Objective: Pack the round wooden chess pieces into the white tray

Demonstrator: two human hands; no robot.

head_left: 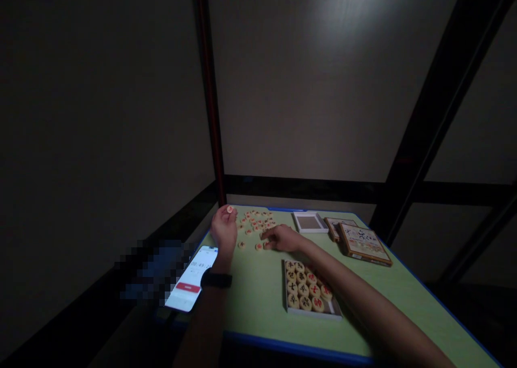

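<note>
The left hand is up at the left edge of the green surface, and its grip pinches a small round piece with a red mark. The right hand reaches low by the loose pieces, fingers bent; I cannot tell if its grip has one. The right arm hides part of the box of big pieces. The left wrist, with a dark band, covers some of the phone. A white tray and two flat boxes sit farther right.

Broad black wristband around the bare left forearm, bare right forearm, bare fingers
</note>
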